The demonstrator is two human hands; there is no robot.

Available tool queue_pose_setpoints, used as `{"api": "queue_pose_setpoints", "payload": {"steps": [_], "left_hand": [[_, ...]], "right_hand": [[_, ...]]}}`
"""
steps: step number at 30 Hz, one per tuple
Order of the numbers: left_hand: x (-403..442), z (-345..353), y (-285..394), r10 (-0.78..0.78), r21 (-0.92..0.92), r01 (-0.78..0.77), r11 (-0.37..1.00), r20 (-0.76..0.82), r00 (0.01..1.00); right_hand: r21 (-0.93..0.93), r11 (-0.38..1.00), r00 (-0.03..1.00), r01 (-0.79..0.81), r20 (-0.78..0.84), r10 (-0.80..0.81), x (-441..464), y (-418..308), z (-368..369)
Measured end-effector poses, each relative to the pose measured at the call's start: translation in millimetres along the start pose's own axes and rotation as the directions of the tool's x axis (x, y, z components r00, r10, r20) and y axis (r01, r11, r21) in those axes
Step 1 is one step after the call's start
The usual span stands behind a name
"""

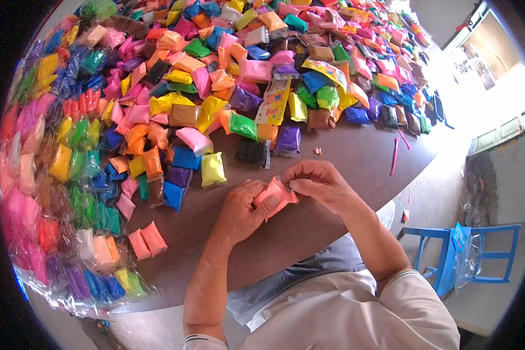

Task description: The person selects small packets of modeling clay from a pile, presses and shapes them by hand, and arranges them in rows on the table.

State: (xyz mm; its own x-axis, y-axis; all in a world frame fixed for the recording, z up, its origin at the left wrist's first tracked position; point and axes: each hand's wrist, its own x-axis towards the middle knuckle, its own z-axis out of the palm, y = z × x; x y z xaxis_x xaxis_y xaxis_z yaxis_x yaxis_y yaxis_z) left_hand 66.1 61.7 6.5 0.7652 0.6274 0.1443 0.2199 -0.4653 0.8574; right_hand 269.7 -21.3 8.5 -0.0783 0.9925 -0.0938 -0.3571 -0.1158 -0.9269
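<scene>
Pink packet (pixel 277 190) held over the bench (pixel 361 160)

1. Bench. The surface is dark brown. Its near edge runs in front of the seated person (pixel 344 309), who wears a pale short-sleeved shirt.

2. Pile. A broad pile (pixel 256 71) of small, many-coloured packets covers the far part of the bench. Contents cannot be identified.

3. Bagged packets. Clear bags (pixel 77 213) holding packets in grouped colours line the left side of the bench.

4. Blue frame. A blue frame (pixel 443 262) stands on the floor to the right, with a clear bag (pixel 469 262) hanging on it.

5. Hands. The left hand (pixel 245 207) grips the left part of the pink packet, fingers curled, thumb pressed on its face. The right hand (pixel 318 184) pinches the packet's upper right end, thumb and forefinger close together.

6. Loose items. A printed strip (pixel 273 103) lies at the near edge of the pile. A purple packet (pixel 288 139), a black packet (pixel 250 151) and a yellow packet (pixel 213 169) lie beyond the hands. Two joined pink pouches (pixel 148 240) lie near the bagged packets.

7. Small items. Two thin pink sticks (pixel 394 156) lie toward the right edge. A small scrap (pixel 318 151) lies just beyond the right hand.
</scene>
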Motion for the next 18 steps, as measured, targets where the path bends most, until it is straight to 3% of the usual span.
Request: {"api": "queue_pose_setpoints", "payload": {"steps": [6, 10, 18], "left_hand": [[1, 3, -1, 0.025, -0.014, -0.025, 1.0, -0.03, 0.999], [0, 1, 2, -0.005, 0.019, 0.006, 1.0, -0.021, 1.0], [0, -3, 9, -0.048, 0.07, 0.046, 0.996, 0.015, 0.999]], "right_hand": [[-0.131, 0.99, 0.999, 0.049, 0.0, -0.05, -2, -4, 3], [-0.253, 0.967, 0.998, -0.012, -0.064, -0.004, -1, -7, 7], [-0.237, 0.967, 0.989, -0.091, -0.134, 0.061, 9, -2, 15]]}}
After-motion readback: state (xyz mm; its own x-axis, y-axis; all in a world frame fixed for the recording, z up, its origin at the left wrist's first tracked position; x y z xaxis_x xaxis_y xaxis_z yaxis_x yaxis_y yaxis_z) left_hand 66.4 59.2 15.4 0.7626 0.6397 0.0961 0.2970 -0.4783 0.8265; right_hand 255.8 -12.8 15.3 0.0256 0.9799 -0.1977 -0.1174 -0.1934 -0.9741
